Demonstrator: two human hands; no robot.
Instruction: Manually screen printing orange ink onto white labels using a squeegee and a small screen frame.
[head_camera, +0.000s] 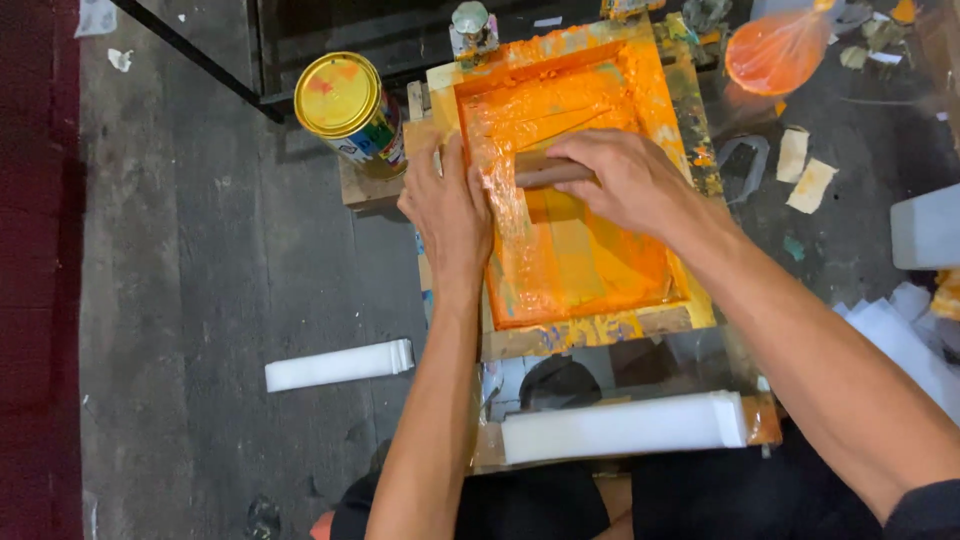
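Down below, the grey concrete floor (200, 260) fills the left of the view, and in the middle sits the big item: a wooden printing screen frame (600, 328) flooded with orange ink (590, 250), its rim smeared in yellow and blue. Both arms come in from the bottom edge, and both hands are on the wooden squeegee (552, 171), which lies across the upper half of the screen, right in the wet ink. The left hand (447, 205) presses down on the squeegee's left end, fingers together and curled over the top of it. The right hand (625, 178) covers the right end, fingers closed around the handle (only a short stretch of bare wood shows between the two hands). Nearer the person, on the low surface (486, 440), a long stack of white sheets (625, 427) lies just below the frame. A smaller white stack (340, 364) rests on the floor to the left, well apart. Up top, a yellow-lidded paint can (345, 100) stands just beside the frame's left corner, and an orange plastic bag (780, 50) sits at upper right.
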